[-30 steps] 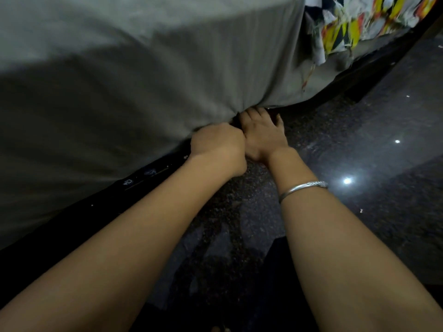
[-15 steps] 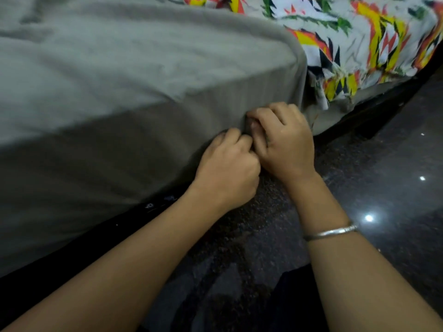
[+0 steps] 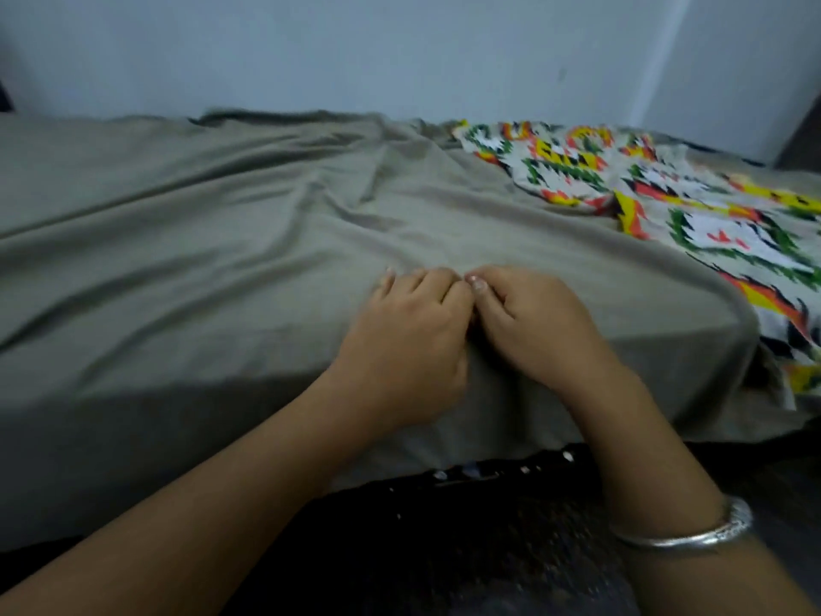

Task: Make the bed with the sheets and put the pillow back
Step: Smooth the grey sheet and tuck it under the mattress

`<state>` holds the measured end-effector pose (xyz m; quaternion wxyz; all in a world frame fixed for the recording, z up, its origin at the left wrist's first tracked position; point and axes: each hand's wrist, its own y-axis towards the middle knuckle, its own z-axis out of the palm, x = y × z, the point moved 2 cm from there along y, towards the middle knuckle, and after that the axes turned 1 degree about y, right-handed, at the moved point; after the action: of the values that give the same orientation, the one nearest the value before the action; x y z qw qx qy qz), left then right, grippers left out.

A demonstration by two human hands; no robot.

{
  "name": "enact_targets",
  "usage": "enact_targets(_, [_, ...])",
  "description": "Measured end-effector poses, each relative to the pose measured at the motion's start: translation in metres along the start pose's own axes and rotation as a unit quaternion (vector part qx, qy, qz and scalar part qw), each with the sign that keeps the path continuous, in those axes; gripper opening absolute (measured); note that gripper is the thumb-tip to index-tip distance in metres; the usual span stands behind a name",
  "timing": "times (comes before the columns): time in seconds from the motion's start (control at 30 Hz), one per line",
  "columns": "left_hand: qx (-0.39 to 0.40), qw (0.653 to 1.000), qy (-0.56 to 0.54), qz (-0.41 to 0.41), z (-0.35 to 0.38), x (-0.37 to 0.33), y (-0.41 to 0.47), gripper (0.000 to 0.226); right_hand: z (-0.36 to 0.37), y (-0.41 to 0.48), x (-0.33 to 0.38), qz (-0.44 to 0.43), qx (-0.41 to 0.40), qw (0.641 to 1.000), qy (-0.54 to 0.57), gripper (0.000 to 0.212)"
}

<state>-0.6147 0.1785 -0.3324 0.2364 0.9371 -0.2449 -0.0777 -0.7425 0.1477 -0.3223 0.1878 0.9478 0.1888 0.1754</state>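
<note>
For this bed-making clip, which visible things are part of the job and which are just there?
Part of the job:
- plain grey-green bed sheet, wrinkled
- left hand and right hand, curled on the sheet at the bed's near edge
- multicoloured patterned cloth on the bed, probably

Just there:
- silver metal bangle
- pale blue wall

No pillow visible.

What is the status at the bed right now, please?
Left hand and right hand side by side on grey sheet, grip unclear. Sheet wrinkled. Patterned cloth at right. No pillow in view.
</note>
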Motion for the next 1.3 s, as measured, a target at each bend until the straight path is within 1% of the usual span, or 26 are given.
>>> enact_targets(0.07, [0.074, 0.995, 0.030, -0.067, -0.013, 0.030, -0.001, 0.055, 0.010, 0.022, 0.016, -0.034, 0.076, 0.996, -0.042, 0.039])
enact_targets(0.1, [0.117, 0.987, 0.035, -0.106, -0.019, 0.047, -0.001, 0.061, 0.017, 0.032, 0.024, -0.048, 0.110, 0.991, -0.057, 0.039])
enact_targets(0.13, [0.157, 0.978, 0.038, -0.135, -0.022, 0.066, -0.001, 0.064, 0.023, 0.043, 0.032, -0.057, 0.142, 0.986, -0.064, 0.044])
enact_targets(0.2, [0.236, 0.956, 0.040, -0.168, -0.030, 0.098, -0.003, 0.073, 0.034, 0.062, 0.046, -0.068, 0.204, 0.974, -0.075, 0.055])
enact_targets(0.27, [0.274, 0.942, 0.043, -0.191, -0.039, 0.123, -0.008, 0.083, 0.043, 0.077, 0.064, -0.080, 0.259, 0.958, -0.096, 0.060])
enact_targets(0.37, [0.295, 0.926, 0.067, -0.227, -0.058, 0.158, -0.022, 0.097, 0.053, 0.092, 0.102, -0.114, 0.312, 0.937, -0.110, 0.059])
enact_targets(0.43, [0.289, 0.915, 0.083, -0.269, -0.071, 0.181, -0.040, 0.102, 0.062, 0.101, 0.132, -0.141, 0.313, 0.934, -0.103, 0.060])
enact_targets(0.5, [0.294, 0.899, 0.064, -0.319, -0.077, 0.198, -0.062, 0.100, 0.076, 0.111, 0.161, -0.168, 0.309, 0.932, -0.085, 0.059])
enact_targets(0.53, [0.294, 0.895, 0.052, -0.331, -0.077, 0.203, -0.071, 0.098, 0.084, 0.114, 0.172, -0.180, 0.311, 0.930, -0.072, 0.058])
enact_targets(0.6, [0.287, 0.899, 0.055, -0.325, -0.074, 0.206, -0.080, 0.097, 0.099, 0.117, 0.184, -0.185, 0.310, 0.931, -0.062, 0.061])
enact_targets(0.67, [0.280, 0.904, 0.046, -0.319, -0.071, 0.200, -0.077, 0.095, 0.103, 0.117, 0.179, -0.178, 0.310, 0.932, -0.058, 0.076])
enact_targets(0.7, [0.273, 0.909, 0.035, -0.314, -0.069, 0.194, -0.074, 0.094, 0.102, 0.116, 0.173, -0.173, 0.311, 0.933, -0.058, 0.079])
enact_targets(0.8, [0.249, 0.926, -0.013, -0.284, -0.064, 0.164, -0.065, 0.093, 0.090, 0.106, 0.149, -0.161, 0.309, 0.936, -0.054, 0.072])
enact_targets(0.87, [0.266, 0.924, -0.015, -0.274, -0.065, 0.153, -0.061, 0.096, 0.079, 0.101, 0.131, -0.138, 0.302, 0.942, -0.058, 0.071])
enact_targets(0.9, [0.273, 0.919, -0.014, -0.284, -0.069, 0.153, -0.062, 0.098, 0.072, 0.099, 0.125, -0.115, 0.310, 0.942, -0.066, 0.075])
enact_targets(0.97, [0.249, 0.912, -0.001, -0.327, -0.082, 0.160, -0.069, 0.100, 0.062, 0.098, 0.120, -0.072, 0.315, 0.943, -0.080, 0.083])
enact_targets(1.0, [0.245, 0.905, 0.009, -0.347, -0.085, 0.161, -0.074, 0.097, 0.059, 0.096, 0.122, -0.070, 0.312, 0.944, -0.078, 0.083])
enact_targets(1.03, [0.255, 0.900, 0.016, -0.354, -0.085, 0.159, -0.079, 0.093, 0.057, 0.091, 0.128, -0.089, 0.309, 0.944, -0.071, 0.080])
enact_targets(1.1, [0.271, 0.900, 0.020, -0.340, -0.079, 0.144, -0.082, 0.083, 0.058, 0.076, 0.136, -0.148, 0.288, 0.945, -0.053, 0.066])
enact_targets(1.17, [0.282, 0.904, -0.001, -0.323, -0.072, 0.126, -0.074, 0.078, 0.056, 0.066, 0.129, -0.166, 0.267, 0.949, -0.026, 0.054])
enact_targets(1.23, [0.314, 0.908, -0.035, -0.273, -0.067, 0.103, -0.061, 0.077, 0.049, 0.059, 0.106, -0.169, 0.265, 0.949, -0.025, 0.051])
enact_targets(1.3, [0.346, 0.911, -0.053, -0.218, -0.065, 0.083, -0.051, 0.082, 0.039, 0.052, 0.082, -0.159, 0.260, 0.951, -0.047, 0.054])
